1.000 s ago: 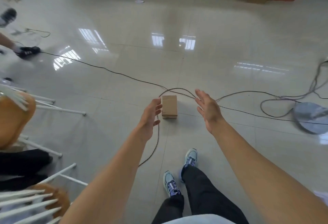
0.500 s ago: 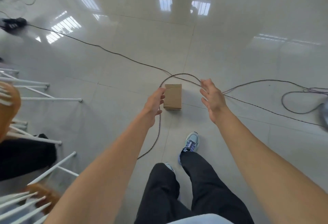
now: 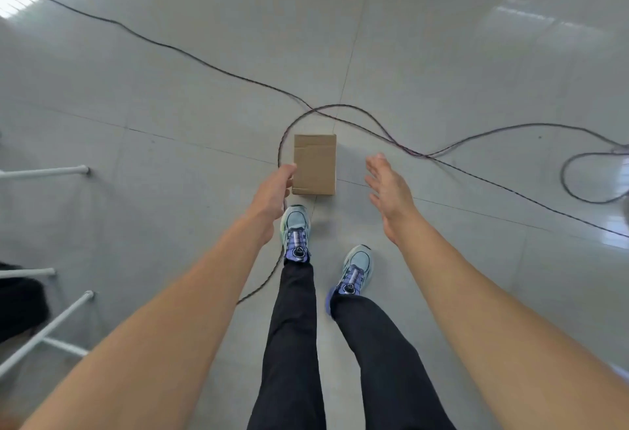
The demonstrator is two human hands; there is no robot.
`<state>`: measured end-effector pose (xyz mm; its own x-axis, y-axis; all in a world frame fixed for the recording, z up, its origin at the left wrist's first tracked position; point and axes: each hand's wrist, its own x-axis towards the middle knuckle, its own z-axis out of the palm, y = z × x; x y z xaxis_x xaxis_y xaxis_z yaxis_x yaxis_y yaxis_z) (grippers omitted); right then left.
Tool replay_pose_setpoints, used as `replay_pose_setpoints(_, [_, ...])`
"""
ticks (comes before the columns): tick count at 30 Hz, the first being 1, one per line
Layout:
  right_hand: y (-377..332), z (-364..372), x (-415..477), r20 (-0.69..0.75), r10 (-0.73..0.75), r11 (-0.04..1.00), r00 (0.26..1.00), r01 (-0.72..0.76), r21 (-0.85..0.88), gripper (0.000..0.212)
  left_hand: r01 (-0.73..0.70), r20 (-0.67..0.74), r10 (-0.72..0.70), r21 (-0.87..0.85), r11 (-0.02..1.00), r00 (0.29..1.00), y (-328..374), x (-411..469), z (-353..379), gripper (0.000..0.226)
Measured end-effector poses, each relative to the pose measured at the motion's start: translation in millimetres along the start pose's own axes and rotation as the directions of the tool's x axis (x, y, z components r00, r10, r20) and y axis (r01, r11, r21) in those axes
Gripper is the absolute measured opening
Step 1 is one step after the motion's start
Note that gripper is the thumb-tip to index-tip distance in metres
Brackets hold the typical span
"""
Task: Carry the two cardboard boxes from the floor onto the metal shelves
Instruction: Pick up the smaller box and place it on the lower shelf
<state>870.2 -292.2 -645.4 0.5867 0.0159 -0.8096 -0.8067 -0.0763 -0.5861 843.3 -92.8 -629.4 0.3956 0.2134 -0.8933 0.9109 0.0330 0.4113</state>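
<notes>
A small brown cardboard box (image 3: pixel 315 164) lies flat on the glossy tiled floor just ahead of my feet. My left hand (image 3: pixel 274 189) reaches down at the box's left edge, fingertips overlapping its near left corner; whether they touch it I cannot tell. My right hand (image 3: pixel 388 186) hovers to the right of the box with fingers spread, a clear gap between it and the cardboard. Neither hand holds anything. Only one box is in view, and no metal shelves are visible.
Dark cables (image 3: pixel 357 123) cross and loop on the floor around the box; one runs under my left shoe (image 3: pixel 295 232). My right shoe (image 3: pixel 355 269) stands behind. White chair legs (image 3: pixel 44 171) and a black object (image 3: pixel 20 307) stand at the left.
I have stepped closer and the view has tilted down, so the box now lies just before my feet. Both hands have lowered toward it, the left reaching its left edge.
</notes>
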Motion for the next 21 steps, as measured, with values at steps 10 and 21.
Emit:
replay_pose_setpoints(10, [93, 36, 175, -0.084, 0.118, 0.992, 0.99, -0.122, -0.043, 0.067, 0.099, 0.015, -0.099, 0.016, 0.995, 0.995, -42, 209, 10, 0.056])
replay_pose_setpoints(21, [156, 65, 313, -0.12, 0.203, 0.977, 0.972, -0.209, -0.037, 0.074, 0.198, 0.03, -0.198, 0.025, 0.98, 0.98, -77, 359, 20, 0.069])
